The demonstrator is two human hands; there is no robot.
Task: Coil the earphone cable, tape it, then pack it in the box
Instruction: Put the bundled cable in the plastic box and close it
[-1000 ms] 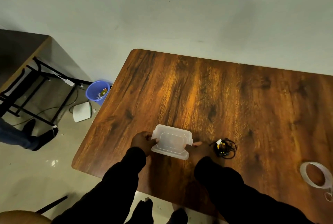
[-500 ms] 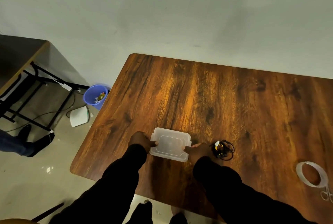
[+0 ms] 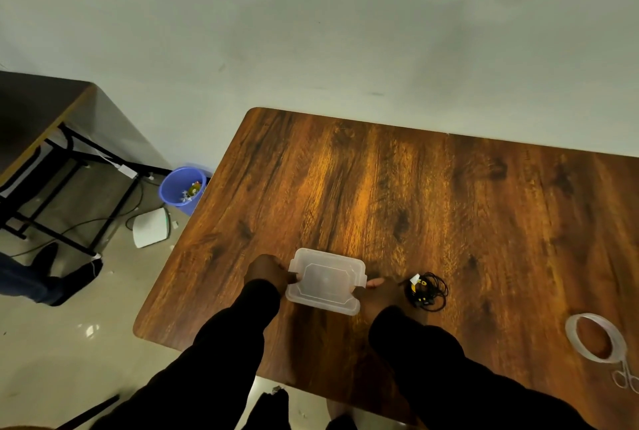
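A small translucent plastic box (image 3: 326, 280) with its lid on rests on the wooden table (image 3: 415, 205) near the front edge. My left hand (image 3: 269, 272) grips its left end and my right hand (image 3: 378, 291) grips its right end. Just right of my right hand lies the coiled black earphone cable (image 3: 428, 291), bound with a yellow and white tag, apart from the box. A roll of clear tape (image 3: 595, 336) lies at the far right of the table.
Scissors (image 3: 626, 379) lie at the right edge below the tape. On the floor to the left are a blue bin (image 3: 181, 187), a white device (image 3: 151, 227), another table's black frame (image 3: 52, 194), and a person's shoes (image 3: 65, 274).
The view shifted slightly. Both hands stay on the box ends, and the box has come a little closer to the table's front edge. The cable and tape lie where they were.
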